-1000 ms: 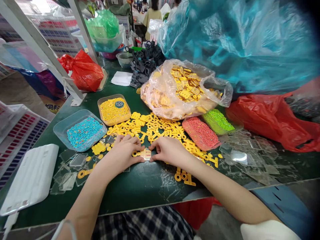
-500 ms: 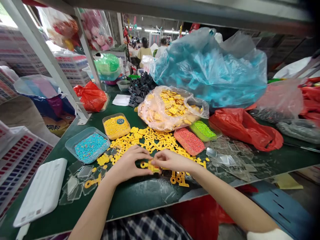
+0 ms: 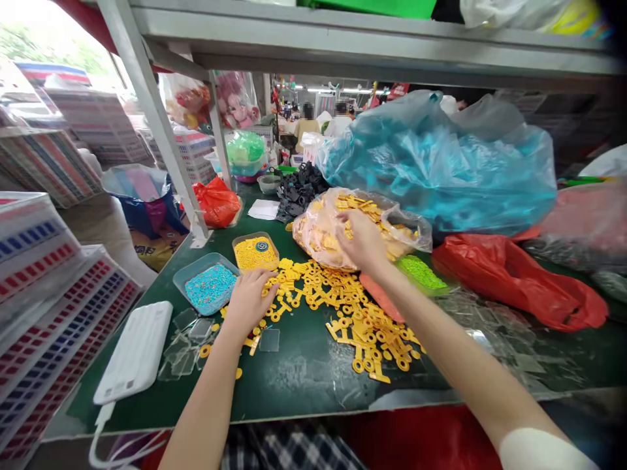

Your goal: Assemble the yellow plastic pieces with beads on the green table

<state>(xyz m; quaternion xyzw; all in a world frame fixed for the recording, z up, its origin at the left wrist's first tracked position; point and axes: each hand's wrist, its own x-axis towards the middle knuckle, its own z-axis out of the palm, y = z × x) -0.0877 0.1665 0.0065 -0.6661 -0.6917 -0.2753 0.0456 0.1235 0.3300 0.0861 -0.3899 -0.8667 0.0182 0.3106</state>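
My left hand (image 3: 251, 299) lies palm down with fingers stretched out over yellow plastic pieces (image 3: 281, 307), just in front of the tray of yellow beads (image 3: 252, 261). Nothing shows in its grip. My right hand (image 3: 361, 240) reaches over the pile to the clear bag (image 3: 316, 232) heaped with yellow plastic pieces. Its fingers are apart and touch the contents at the bag's mouth; the fingertips are partly hidden. Many loose yellow pieces with ring ends (image 3: 377, 333) spread across the table below the right forearm.
A tray of blue beads (image 3: 208, 287), a white power bank (image 3: 134, 352) and clear squares (image 3: 183, 356) lie left. Red (image 3: 382, 297) and green bead trays (image 3: 421, 273), more clear plates (image 3: 494, 326), a red bag (image 3: 519, 281) and a large blue-filled bag (image 3: 441, 170) stand right. A shelf beam (image 3: 343, 39) crosses above.
My hands have separated from the small yellow piece they held together. The right moved up to the bag; the left moved to the loose pieces by the yellow beads. The view has tilted up.
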